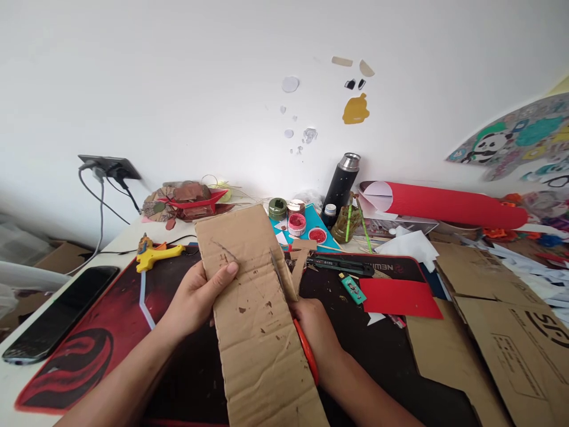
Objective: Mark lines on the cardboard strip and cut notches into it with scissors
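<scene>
A long piece of brown cardboard (253,314), creased and spotted with dark flecks, is held up in front of me. My left hand (200,290) grips its left edge, thumb flat on the face and fingers hidden behind. In my right hand (313,332) is a pair of scissors (306,350) with red-orange handles. Their blade shows along the right edge of the cardboard, where a narrow strip (291,281) stands partly away from the sheet. Part of the scissors is hidden by the cardboard and my hand.
A yellow glue gun (157,255) and a black phone (62,311) lie left. Behind are paint jars (296,224) and a black thermos (342,184). A utility knife (340,264), red paper (400,298) and folded cardboard (515,338) lie right, on or beside the dark mat (368,356).
</scene>
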Available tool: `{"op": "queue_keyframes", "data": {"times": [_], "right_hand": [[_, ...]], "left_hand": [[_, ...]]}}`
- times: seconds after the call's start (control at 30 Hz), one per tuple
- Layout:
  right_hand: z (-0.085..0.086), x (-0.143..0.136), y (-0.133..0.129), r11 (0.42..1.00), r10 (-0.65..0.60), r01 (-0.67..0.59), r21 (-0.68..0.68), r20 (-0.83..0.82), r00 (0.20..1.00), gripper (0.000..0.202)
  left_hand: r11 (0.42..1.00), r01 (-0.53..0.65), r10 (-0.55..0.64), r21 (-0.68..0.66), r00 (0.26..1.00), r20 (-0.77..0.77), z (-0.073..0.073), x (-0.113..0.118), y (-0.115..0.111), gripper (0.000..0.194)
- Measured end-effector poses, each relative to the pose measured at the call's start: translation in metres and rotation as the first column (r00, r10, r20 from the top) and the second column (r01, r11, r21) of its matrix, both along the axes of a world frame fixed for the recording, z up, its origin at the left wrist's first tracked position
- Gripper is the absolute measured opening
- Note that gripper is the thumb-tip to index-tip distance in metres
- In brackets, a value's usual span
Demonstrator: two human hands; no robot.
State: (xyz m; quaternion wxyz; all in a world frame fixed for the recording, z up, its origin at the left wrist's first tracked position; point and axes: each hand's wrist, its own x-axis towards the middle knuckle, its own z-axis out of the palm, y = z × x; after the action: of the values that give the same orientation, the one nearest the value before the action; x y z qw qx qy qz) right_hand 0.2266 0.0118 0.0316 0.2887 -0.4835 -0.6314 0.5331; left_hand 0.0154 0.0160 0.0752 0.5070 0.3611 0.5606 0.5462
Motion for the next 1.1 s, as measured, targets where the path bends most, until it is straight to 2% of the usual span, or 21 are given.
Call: {"op": "queue_keyframes", "data": {"times": [0.2, 0.4, 0.63, 0.77, 0.93, 1.1], "right_hand": [[-0.001, -0.003, -0.005, 1.000, -0.008, 0.008, -0.003, -0.072, 0.997, 0.028], [-0.002, -0.006, -0.008, 0.998, -0.058, 0.058, -0.021, -0.037, 0.998, 0.025], [0.006, -0.006, -0.007, 1.000, -0.014, 0.014, 0.001, -0.003, 1.000, 0.021], [0.006, -0.007, -0.008, 1.000, -0.010, 0.010, 0.001, 0.037, 0.999, 0.019], [0.004, -0.008, -0.010, 1.000, -0.006, 0.006, -0.016, -0.023, 1.000, 0.026], [0.001, -0.009, -0.010, 1.000, -0.004, 0.004, 0.020, -0.009, 1.000, 0.030]], "left_hand": [[1.000, 0.006, -0.005, -0.029, 1.000, 0.030, 0.004, 0.001, 0.000, 0.051], [0.999, 0.031, -0.030, -0.014, 0.998, 0.047, -0.005, -0.007, 0.005, 0.055], [0.998, 0.055, -0.054, -0.016, 0.998, 0.031, -0.014, -0.014, 0.009, 0.065], [0.998, 0.055, -0.055, -0.005, 0.998, 0.033, -0.011, -0.012, 0.008, 0.063], [1.000, 0.011, -0.011, 0.010, 0.999, 0.034, -0.004, -0.009, 0.005, 0.055], [0.998, 0.065, -0.065, 0.004, 0.996, 0.059, -0.007, -0.013, 0.007, 0.057]]}}
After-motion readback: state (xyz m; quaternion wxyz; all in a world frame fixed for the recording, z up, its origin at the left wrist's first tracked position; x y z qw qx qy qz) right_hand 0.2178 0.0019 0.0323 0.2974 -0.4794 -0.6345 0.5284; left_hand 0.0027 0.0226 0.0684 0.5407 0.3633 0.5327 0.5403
